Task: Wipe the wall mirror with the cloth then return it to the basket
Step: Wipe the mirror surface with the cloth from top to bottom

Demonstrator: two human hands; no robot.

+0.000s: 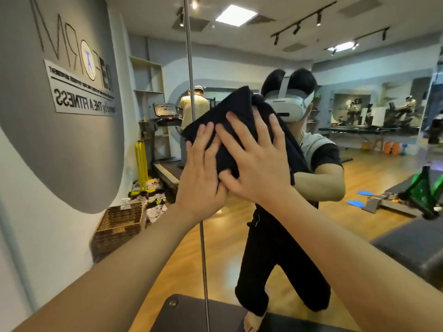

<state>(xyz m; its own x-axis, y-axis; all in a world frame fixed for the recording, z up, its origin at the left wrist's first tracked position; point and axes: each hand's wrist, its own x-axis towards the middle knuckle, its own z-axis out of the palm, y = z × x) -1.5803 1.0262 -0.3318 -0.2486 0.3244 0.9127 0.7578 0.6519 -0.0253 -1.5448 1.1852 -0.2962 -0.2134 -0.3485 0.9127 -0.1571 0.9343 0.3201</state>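
The wall mirror (359,164) fills nearly the whole view and reflects a gym room and a person wearing a headset. A dark cloth (237,109) lies flat against the glass at chest-to-head height. My left hand (203,173) presses the cloth's lower left part with fingers spread. My right hand (256,159) presses its middle, thumb overlapping my left hand. A woven wicker basket (119,226) shows at the lower left as a reflection, standing on the floor by the wall.
A vertical metal seam (191,68) divides the mirror panels just left of the cloth. Reflected are a treadmill (165,116), a yellow stand, shoes on the wooden floor, and a dark padded bench at the bottom edge.
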